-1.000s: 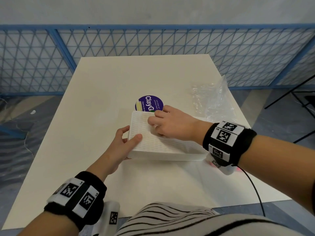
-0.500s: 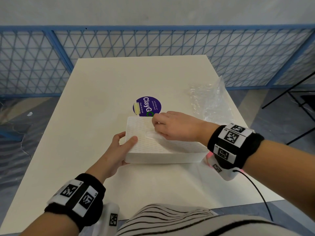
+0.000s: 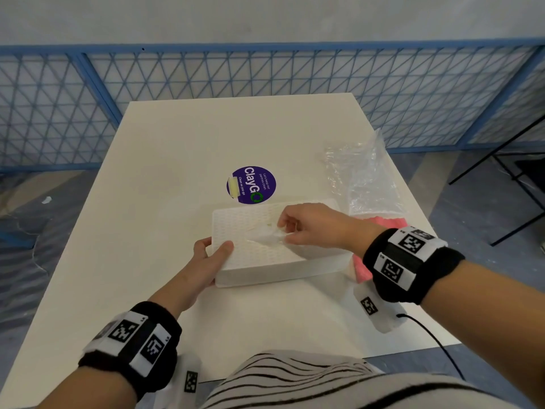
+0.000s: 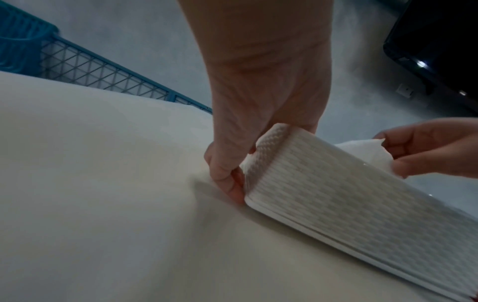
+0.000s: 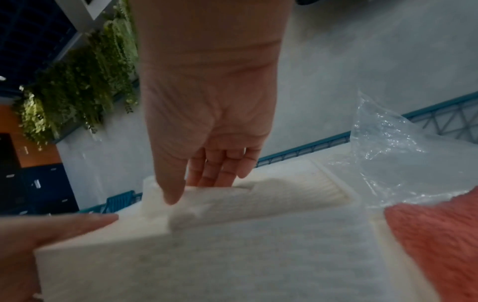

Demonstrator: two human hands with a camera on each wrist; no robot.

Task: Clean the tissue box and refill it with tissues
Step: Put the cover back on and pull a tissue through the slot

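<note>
Right hand [image 3: 312, 225]: thumb and fingers [image 5: 220, 169] are drawn together, pinching a thin white tissue [image 3: 267, 236] that rises from the slot in the top of the white woven-textured rectangular tissue box [image 3: 265, 261]. In the right wrist view the thumb presses the tissue fold [image 5: 186, 202] from the front while the other fingers lie behind it.

Left hand [image 3: 208, 261]: it grips the left end of the box, thumb laid across the top face and fingers [image 4: 227, 179] curled around the end wall down to the table. The left wrist view shows the fingertips against the box [image 4: 349, 190] near its bottom seam.

The tissue box lies flat at the centre of the head view on the cream rectangular table [image 3: 147, 231]. Just above it in the frame is a round purple sticker [image 3: 251, 184] on the tabletop. Right of the box, a pink textured cloth [image 3: 383, 224] touches its end; a crumpled clear plastic wrapper [image 3: 362, 175] lies at the upper right. A blue mesh fence [image 3: 265, 72] spans the top of the frame.
</note>
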